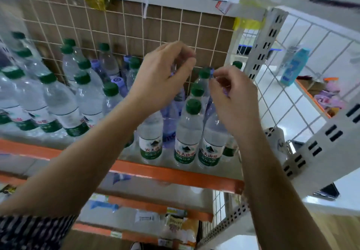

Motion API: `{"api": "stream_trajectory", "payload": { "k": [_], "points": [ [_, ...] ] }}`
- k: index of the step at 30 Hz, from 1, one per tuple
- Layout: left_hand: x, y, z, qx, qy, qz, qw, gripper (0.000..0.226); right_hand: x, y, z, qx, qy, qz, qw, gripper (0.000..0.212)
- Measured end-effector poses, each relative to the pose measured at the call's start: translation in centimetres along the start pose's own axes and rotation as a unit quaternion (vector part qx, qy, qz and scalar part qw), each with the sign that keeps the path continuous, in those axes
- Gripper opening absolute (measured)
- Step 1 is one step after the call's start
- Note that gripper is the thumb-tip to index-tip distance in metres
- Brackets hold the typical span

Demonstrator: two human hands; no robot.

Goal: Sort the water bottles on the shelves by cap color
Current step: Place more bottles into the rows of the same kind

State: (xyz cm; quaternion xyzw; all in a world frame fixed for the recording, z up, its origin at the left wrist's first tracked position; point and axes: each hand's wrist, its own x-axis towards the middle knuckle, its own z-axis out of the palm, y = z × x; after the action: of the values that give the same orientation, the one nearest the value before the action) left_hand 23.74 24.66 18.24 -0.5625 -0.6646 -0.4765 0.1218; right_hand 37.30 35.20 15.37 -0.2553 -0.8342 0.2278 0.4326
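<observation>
Clear water bottles stand crowded on the orange-edged shelf (175,175). Green-capped bottles (56,101) fill its left side, and three more green-capped bottles (188,133) stand in front at the right. Purple-capped bottles (116,82) are mixed in at the middle and back. My left hand (163,76) is raised with curled fingers over a purple-tinted bottle (169,121); its palm hides that bottle's top. My right hand (231,97) curls its fingers round a purple cap (225,92) of a bottle behind the front row.
A wire grid (136,25) backs the shelf and a white perforated post (261,41) bounds its right end. Lower orange shelves (159,209) hold packets. A blue bottle (294,66) stands on a neighbouring rack to the right.
</observation>
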Motion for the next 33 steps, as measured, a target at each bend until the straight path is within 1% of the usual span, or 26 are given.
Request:
{"api": "stream_trajectory", "payload": {
  "k": [2,6,12,14,17,19,22,25,27,30,32,33],
  "points": [
    [1.2,-2.2,-1.0,-0.006,-0.035,-0.014,0.999,0.02,2.1,-0.6,0.8,-0.019,-0.033,0.015,0.999,0.017],
    [3.9,-7.0,-2.7,-0.016,-0.09,-0.048,0.995,0.018,6.3,-1.3,2.7,-0.075,-0.069,0.029,0.994,0.015],
    [7.6,-12.7,-4.0,0.004,-0.173,-0.037,0.984,0.013,11.7,-2.0,5.1,-0.146,-0.154,0.054,0.976,0.027],
    [8.5,-14.3,-4.1,0.025,-0.209,-0.036,0.977,0.016,13.4,-2.2,6.1,-0.159,-0.196,0.066,0.965,0.028],
    [9.6,-16.6,-4.1,0.032,-0.235,-0.04,0.971,0.02,15.9,-2.0,7.9,-0.172,-0.246,0.07,0.951,0.031],
    [10.2,-17.9,-4.0,0.03,-0.243,-0.048,0.968,0.023,17.4,-1.3,9.6,-0.198,-0.289,0.067,0.934,0.037],
    [10.7,-19.7,-3.9,0.026,-0.242,-0.074,0.967,0.023,19.2,0.4,12.4,-0.224,-0.335,0.078,0.912,0.054],
    [10.5,-21.1,-3.8,-0.001,-0.245,-0.114,0.963,0.024,20.4,2.1,14.9,-0.228,-0.351,0.103,0.902,0.075],
    [10.4,-21.8,-3.8,-0.033,-0.255,-0.16,0.953,0.025,20.9,3.0,16.5,-0.215,-0.364,0.128,0.897,0.08],
    [10.1,-22.5,-3.8,-0.055,-0.279,-0.204,0.937,0.023,20.8,4.2,18.5,-0.221,-0.372,0.133,0.892,0.078],
    [9.8,-22.9,-3.7,-0.052,-0.302,-0.224,0.925,0.028,20.4,4.9,19.3,-0.196,-0.343,0.141,0.908,0.075],
    [9.5,-23.0,-3.6,-0.056,-0.312,-0.24,0.918,0.034,20.4,5.2,19.4,-0.171,-0.327,0.151,0.917,0.069]
  ]
}}
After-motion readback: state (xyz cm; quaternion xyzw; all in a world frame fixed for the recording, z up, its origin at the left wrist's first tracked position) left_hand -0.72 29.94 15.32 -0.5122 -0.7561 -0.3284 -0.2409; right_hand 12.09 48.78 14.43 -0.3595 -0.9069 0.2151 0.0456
